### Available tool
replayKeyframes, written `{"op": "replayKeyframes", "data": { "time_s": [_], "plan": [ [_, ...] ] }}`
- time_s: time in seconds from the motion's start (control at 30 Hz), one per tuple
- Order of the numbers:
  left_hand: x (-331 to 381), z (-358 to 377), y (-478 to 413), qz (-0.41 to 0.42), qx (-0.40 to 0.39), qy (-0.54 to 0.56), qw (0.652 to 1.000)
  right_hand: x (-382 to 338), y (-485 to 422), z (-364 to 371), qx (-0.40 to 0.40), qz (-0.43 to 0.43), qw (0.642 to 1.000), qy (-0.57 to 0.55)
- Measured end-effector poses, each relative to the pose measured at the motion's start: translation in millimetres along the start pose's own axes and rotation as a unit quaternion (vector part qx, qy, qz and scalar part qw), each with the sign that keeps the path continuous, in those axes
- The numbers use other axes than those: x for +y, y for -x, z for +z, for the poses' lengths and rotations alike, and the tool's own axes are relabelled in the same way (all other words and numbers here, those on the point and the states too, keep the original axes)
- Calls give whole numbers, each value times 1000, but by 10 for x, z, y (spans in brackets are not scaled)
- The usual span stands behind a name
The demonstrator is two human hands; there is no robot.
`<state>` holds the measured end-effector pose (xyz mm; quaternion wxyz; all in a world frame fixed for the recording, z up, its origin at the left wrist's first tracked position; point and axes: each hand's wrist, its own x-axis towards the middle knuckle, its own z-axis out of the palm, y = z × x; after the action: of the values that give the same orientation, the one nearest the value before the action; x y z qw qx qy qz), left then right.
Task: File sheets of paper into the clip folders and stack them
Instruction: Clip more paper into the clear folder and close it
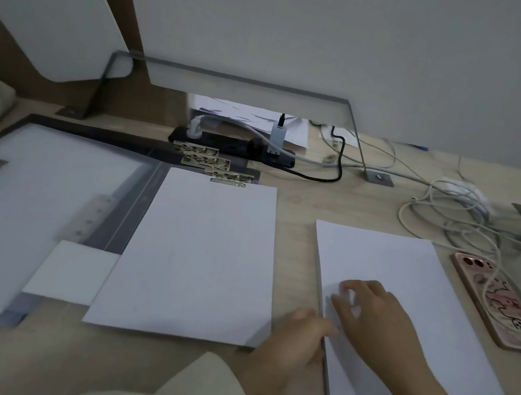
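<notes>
Left hand (293,340) and right hand (377,319) at the stack (462,389), desk right.
Right fingers bunch, pinching the top sheet (389,265); left fingers curl against the stack's left edge, grip unclear. Clipped folder (231,176) lies just left, open folder (123,218) beyond.

I read feed as dim, grey-blue cast; light flat, diffuse, source unclear. Faint soft shadow under right hand (370,317) on paper stack (412,276). Sheets (193,255) left of left hand (293,339) pale, evenly lit. Whole frame soft; lines far beyond hands bow, wide-angle.
</notes>
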<state>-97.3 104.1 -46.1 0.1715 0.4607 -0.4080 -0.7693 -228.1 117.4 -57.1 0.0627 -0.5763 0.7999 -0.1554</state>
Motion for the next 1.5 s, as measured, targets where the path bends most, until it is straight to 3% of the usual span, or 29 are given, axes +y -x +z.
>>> {"op": "replayKeyframes", "data": {
  "time_s": [0.1, 0.37, 0.53, 1.0, 1.2, 1.33, 1.5],
  "plan": [
    [48, -22, -63, -11, 21, 62, 998, -40, -5, 5, 7, 8, 1000, 2],
    [-35, 22, -111, 24, -8, 23, 999, -98, -27, -13, -6, 27, 1000, 7],
    [-63, -41, -94, 38, -16, 82, 996, -110, -28, -14, -1, 34, 999, 2],
    [-104, -81, 32, 71, -48, 28, 996, -134, 2, -58, -8, 29, 999, -22],
    [-17, 50, 80, 143, 34, -61, 987, -109, -12, -77, -29, 57, 997, -47],
    [-23, 186, 19, 95, -28, -86, 991, -41, -3, -97, -17, 85, 985, -150],
    [-82, 282, -91, 87, 11, -147, 985, 37, 6, -99, -22, 134, 961, -240]
  ]
}}
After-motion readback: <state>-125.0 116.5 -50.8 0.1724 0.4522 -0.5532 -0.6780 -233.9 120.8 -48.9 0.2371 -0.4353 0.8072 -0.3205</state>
